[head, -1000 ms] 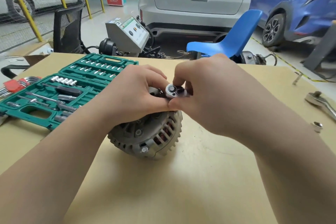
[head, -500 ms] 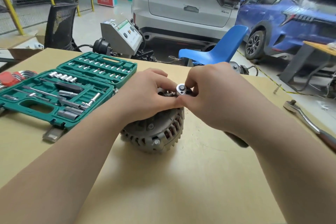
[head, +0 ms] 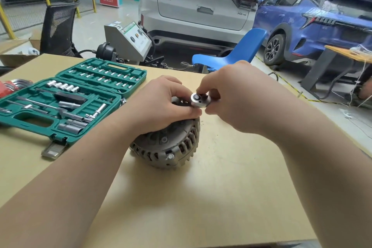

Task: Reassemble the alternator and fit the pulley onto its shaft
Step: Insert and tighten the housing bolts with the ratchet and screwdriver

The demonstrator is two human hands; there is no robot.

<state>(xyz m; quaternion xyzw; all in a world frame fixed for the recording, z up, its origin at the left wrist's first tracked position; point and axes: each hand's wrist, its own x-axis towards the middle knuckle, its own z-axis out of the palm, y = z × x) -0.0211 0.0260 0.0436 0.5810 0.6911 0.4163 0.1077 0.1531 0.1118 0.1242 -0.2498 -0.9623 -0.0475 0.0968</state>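
Chrome glints at the centre of the frame, where the right hand curls its fingers around the round silver ratchet head, held directly over the top of the ribbed grey cast-metal alternator. The left hand wraps over the upper part of the alternator, its fingers clamped on whatever sits at the shaft end and touching the ratchet head.

Judging by the closed housing and the bolt visible on its lower rim, the body of the alternator appears to be back together, standing on the pale tan wooden surface. The work looks to be at the shaft end, most likely tightening there. Whether the pulley is already seated cannot be told: both hands cover that spot completely, and the shaft, any nut and any socket under the ratchet are hidden too. The ratchet's handle disappears beneath the right palm.

Left of the alternator, an open green plastic socket-set case lies on the same surface, with chrome sockets and extension bars in its slots. A red holder of hex keys is cut off at the left edge.
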